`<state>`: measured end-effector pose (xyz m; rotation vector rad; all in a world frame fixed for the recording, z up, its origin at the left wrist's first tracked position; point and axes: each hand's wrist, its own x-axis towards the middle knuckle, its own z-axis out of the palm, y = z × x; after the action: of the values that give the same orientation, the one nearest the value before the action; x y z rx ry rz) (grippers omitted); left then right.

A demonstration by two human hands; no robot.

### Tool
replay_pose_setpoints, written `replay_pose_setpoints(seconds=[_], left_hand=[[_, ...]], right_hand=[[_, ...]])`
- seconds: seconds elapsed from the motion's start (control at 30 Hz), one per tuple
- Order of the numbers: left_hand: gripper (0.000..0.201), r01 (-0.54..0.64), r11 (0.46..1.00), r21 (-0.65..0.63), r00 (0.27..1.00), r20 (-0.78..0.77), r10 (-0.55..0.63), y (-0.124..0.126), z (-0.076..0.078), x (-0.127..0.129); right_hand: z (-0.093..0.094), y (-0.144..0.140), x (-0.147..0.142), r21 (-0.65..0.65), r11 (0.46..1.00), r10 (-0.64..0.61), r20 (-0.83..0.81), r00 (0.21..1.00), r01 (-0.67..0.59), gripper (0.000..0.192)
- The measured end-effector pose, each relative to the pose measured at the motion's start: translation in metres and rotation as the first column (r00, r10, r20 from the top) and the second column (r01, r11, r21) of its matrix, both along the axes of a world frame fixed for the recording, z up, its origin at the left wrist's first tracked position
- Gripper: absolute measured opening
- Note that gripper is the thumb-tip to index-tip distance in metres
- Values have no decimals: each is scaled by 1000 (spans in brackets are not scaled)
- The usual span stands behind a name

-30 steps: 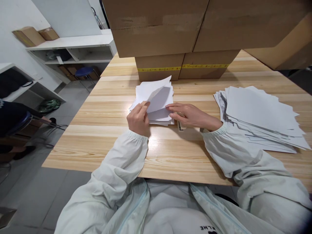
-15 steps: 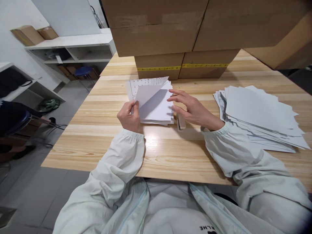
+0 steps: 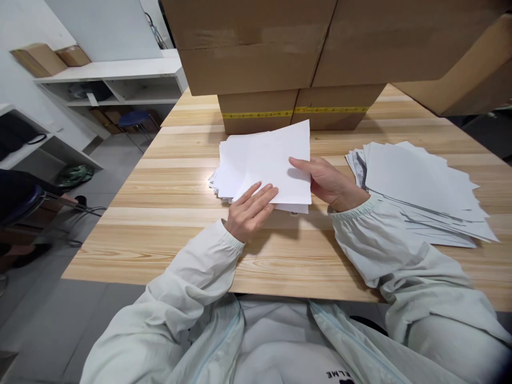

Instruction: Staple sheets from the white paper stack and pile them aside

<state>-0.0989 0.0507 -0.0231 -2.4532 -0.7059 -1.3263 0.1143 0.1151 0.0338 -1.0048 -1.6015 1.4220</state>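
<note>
**Paper sheets held over the stack**

Paper fills the space between both hands. The right hand (image 3: pixel 330 184) pinches a few blank white paper sheets (image 3: pixel 276 162) by their right edge, thumb on top and the other fingers curled out of sight beneath, so the sheets sit lifted and slightly tilted. The left hand (image 3: pixel 250 208) lies flat and open, its fingertips (image 3: pixel 266 191) resting on the near edge of the same sheets and gripping nothing.

Under the sheets, just beyond the left fingertips, lies the small untidy stack of white paper (image 3: pixel 222 178) on the pale striped wooden table (image 3: pixel 168 213); its left edge peeks out from under the lifted sheets.

Right of the right hand, close to its wrist, spreads a loose fanned pile of white sheets with dark print (image 3: pixel 416 186). Beyond the fingers of both hands stand brown cardboard boxes (image 3: pixel 260 48), the lower ones crossed by yellow tape (image 3: pixel 296 112). Pale green-grey sleeves (image 3: pixel 200 277) cover both arms to the wrists.
</note>
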Motion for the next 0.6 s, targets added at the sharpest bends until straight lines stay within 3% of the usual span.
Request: replay_pose_setpoints(seconds=[0.13, 0.23, 0.37, 0.6], left_hand=[[25, -73, 995, 69, 997, 42, 71, -2, 1, 8], [36, -142, 990, 12, 980, 145, 139, 1, -3, 8], [47, -172, 983, -71, 964, 194, 182, 2, -8, 5], [39, -87, 993, -85, 992, 84, 94, 2, -4, 2]], right_hand=[[-3, -3, -5, -175, 981, 61, -139, 988, -86, 61], [-4, -2, -8, -147, 973, 148, -200, 969, -179, 70], [-9, -1, -8, -59, 961, 264, -108, 959, -271, 74], [-7, -3, -9, -204, 957, 160, -222, 962, -206, 66]])
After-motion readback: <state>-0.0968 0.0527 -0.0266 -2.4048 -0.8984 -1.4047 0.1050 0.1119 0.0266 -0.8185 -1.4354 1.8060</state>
